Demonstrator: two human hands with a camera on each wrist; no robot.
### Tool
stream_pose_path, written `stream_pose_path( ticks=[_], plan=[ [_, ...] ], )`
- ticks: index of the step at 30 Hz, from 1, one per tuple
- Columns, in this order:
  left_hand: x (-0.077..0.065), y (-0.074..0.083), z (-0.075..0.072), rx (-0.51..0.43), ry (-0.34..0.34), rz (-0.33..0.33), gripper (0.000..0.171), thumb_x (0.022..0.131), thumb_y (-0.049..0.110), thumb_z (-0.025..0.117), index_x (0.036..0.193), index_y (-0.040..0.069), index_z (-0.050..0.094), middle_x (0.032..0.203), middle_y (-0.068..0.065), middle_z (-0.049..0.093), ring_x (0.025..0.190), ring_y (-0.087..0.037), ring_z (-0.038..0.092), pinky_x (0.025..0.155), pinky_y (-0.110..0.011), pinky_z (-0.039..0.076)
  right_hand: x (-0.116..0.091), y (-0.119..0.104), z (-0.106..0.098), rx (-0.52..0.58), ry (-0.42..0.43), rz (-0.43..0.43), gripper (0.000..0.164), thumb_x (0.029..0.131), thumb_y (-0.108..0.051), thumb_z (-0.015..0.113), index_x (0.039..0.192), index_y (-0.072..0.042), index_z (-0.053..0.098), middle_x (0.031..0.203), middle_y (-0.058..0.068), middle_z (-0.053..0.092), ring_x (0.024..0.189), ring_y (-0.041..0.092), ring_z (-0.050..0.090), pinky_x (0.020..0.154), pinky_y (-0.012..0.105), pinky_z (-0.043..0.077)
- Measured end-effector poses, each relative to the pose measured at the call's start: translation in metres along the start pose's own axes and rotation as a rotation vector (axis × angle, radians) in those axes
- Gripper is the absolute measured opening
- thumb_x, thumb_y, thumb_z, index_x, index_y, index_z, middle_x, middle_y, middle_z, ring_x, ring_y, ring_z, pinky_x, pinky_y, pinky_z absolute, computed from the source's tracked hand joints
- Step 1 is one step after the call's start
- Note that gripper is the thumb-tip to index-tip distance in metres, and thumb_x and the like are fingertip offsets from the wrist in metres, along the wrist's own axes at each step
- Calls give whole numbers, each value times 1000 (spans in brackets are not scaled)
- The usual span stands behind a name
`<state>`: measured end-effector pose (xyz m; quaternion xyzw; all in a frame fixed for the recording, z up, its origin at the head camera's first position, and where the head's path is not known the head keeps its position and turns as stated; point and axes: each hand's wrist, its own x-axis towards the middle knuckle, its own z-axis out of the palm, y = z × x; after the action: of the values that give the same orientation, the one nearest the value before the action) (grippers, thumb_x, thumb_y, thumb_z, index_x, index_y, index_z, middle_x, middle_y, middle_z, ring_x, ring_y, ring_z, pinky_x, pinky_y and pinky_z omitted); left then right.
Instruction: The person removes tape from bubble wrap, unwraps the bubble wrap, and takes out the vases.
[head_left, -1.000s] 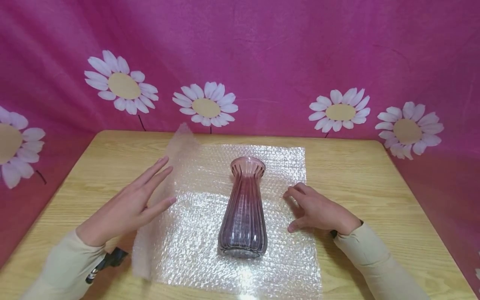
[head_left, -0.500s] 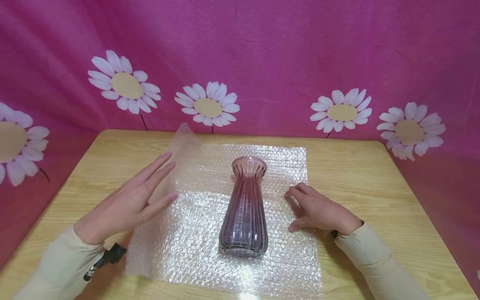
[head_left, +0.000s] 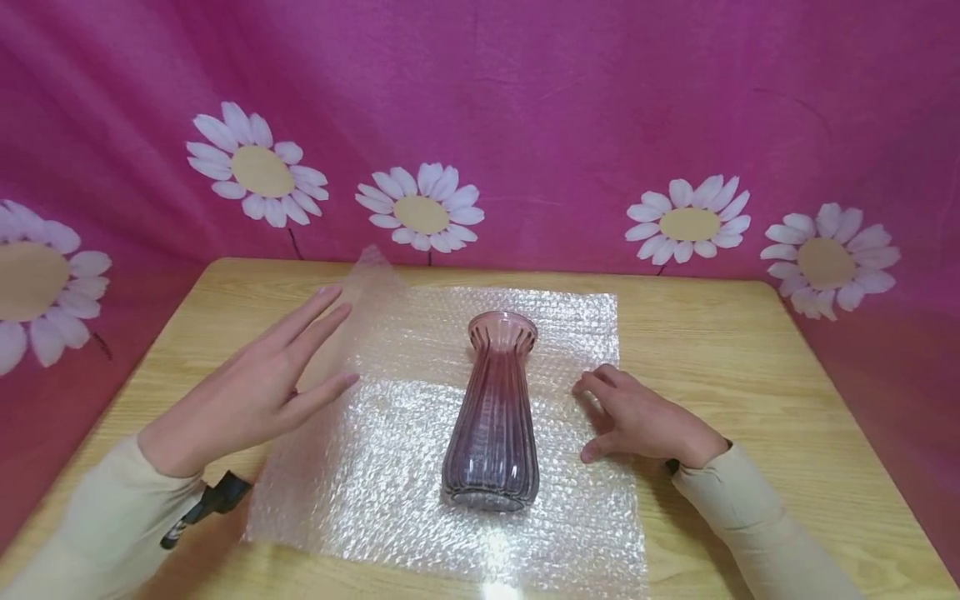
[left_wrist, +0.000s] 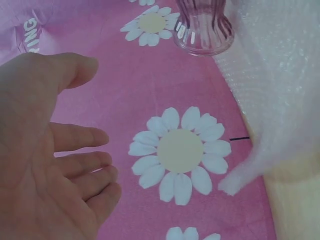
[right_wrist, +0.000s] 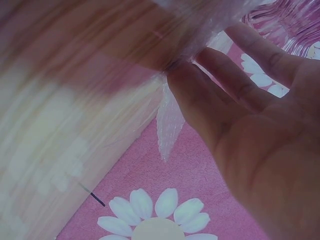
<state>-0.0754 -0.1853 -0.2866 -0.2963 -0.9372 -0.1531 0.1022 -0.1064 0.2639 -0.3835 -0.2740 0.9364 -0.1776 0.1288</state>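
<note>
A ribbed glass vase, pink at the mouth and smoky purple at the base, lies on its side on a sheet of bubble wrap, mouth toward the back. Over the sheet's left side hovers my left hand, fingers extended and spread, holding nothing. In the left wrist view, its palm is bare, apart from the bubble wrap. My right hand rests its fingertips on the sheet's right side, beside the vase and apart from it. The right wrist view shows its fingers bent lightly against the wrap.
The wooden table carries the sheet, whose far left corner sticks up. A pink curtain printed with white daisies hangs behind and at the sides.
The near left part of the bubble wrap has unfolded outward to the left and lies flatter. My left hand has shifted slightly up and left; the right hand and vase have stayed put.
</note>
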Motion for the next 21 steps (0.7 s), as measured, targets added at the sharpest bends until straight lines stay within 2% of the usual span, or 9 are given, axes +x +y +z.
stream_pose_path(
  ticks=[7, 14, 21],
  plan=[
    [7, 5, 3, -7, -40, -15, 78, 98, 38, 70, 159, 2, 37, 171, -18, 29, 155, -39, 37, 120, -62, 40, 0, 0, 0, 12, -11, 7, 81, 72, -47, 90, 135, -9, 57, 132, 13, 56, 114, 25, 56, 101, 51, 54],
    [8, 3, 11, -1, -88, -22, 79, 99, 38, 69, 158, -2, 37, 170, -21, 29, 155, -41, 35, 122, -61, 38, 1, 0, 0, -1, -3, -7, 82, 71, -50, 89, 135, -8, 57, 134, 15, 56, 115, 26, 56, 102, 51, 55],
    [13, 4, 2, 10, -77, -14, 79, 99, 40, 69, 159, 0, 37, 170, -20, 30, 151, -43, 41, 120, -63, 40, 1, 0, 0, 3, -12, 14, 83, 71, -49, 89, 136, -8, 57, 136, 15, 56, 117, 27, 57, 103, 52, 55]
  ],
)
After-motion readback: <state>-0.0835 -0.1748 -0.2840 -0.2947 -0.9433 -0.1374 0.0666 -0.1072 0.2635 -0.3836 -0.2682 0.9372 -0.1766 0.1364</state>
